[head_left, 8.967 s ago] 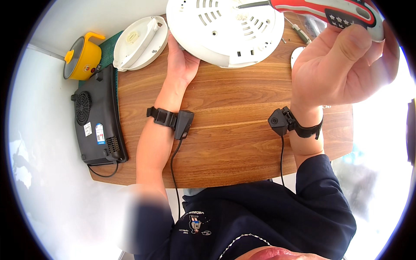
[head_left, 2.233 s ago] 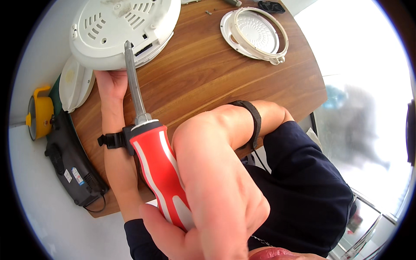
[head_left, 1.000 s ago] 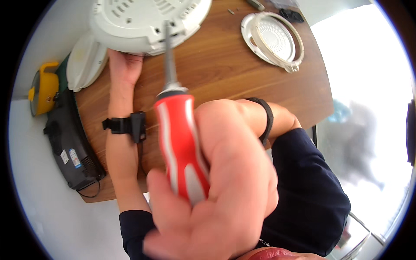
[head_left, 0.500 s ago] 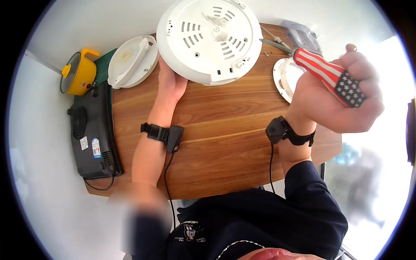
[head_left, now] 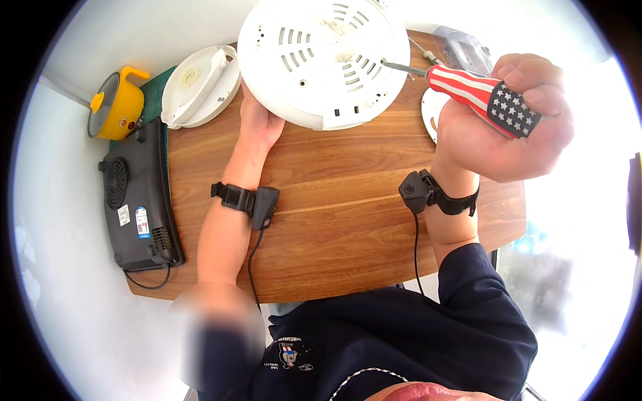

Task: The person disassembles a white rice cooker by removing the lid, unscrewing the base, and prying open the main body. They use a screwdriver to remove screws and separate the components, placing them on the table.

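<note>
A white round appliance housing [head_left: 294, 93], with slotted vents and small holes, is held up at the top of the view with its underside toward me. My left hand [head_left: 261, 122] grips it at its lower left edge; most of those fingers are hidden behind it. In my right hand [head_left: 508, 127] is a screwdriver [head_left: 461, 83] with a red-and-white striped handle and a dark starred end, the fingers wrapped round it. Its metal tip meets the underside at a small hole near the housing's right edge.
To the left lie a white oval cover [head_left: 189, 113], a yellow pot [head_left: 124, 110] and an upturned black appliance [head_left: 137, 200] with a cord. A white ring-shaped part [head_left: 431, 110] and a clear plastic piece [head_left: 461, 50] lie beyond my right hand on the wooden table [head_left: 334, 220].
The screwdriver has moved left with my right hand, its tip going from beside the housing's edge onto a hole in the underside. My left hand keeps its hold on the housing.
</note>
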{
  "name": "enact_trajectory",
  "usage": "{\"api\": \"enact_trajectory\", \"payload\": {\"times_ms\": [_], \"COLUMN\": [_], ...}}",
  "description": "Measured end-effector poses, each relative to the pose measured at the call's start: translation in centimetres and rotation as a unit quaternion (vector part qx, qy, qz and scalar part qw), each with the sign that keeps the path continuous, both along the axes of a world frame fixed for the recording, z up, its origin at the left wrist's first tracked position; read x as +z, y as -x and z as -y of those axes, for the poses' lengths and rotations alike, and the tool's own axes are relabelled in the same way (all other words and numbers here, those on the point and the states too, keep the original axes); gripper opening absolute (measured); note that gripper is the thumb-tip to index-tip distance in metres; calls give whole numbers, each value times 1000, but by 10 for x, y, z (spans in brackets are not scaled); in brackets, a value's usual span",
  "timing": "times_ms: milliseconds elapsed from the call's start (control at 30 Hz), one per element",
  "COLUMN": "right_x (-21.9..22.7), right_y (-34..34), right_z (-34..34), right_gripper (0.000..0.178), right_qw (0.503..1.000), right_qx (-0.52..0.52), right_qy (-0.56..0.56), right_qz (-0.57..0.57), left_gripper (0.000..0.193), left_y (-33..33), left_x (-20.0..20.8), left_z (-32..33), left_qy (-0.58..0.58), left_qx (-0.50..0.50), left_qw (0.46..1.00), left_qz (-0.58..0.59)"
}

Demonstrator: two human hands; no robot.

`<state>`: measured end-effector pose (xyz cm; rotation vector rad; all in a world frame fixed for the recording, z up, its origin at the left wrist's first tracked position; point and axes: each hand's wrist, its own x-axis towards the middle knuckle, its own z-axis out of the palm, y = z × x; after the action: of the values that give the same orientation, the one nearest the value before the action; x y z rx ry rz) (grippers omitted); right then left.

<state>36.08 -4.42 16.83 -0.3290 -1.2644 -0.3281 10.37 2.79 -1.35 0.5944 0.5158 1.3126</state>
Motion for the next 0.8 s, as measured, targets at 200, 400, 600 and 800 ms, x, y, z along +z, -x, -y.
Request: {"api": "enact_trajectory", "payload": {"times_ms": [200, 400, 600, 800], "right_x": [-2, 0, 7, 7], "right_y": [-2, 0, -8, -5], "right_z": [-1, -5, -4, -7], "right_gripper": [35, 56, 54, 42], "right_qw": [997, 990, 990, 986], "right_qx": [-19, -100, -63, 100], "right_qy": [42, 45, 96, 119], "right_qz": [59, 85, 86, 55], "left_gripper": [53, 64, 66, 66], "left_y": [-6, -10, -7, -7], "left_x": [8, 19, 10, 15], "left_z": [7, 14, 8, 9], "left_qy": [23, 58, 46, 26], "left_qx": [15, 29, 25, 26], "left_qw": [999, 997, 998, 998], "left_qz": [-27, -30, -30, -48]}}
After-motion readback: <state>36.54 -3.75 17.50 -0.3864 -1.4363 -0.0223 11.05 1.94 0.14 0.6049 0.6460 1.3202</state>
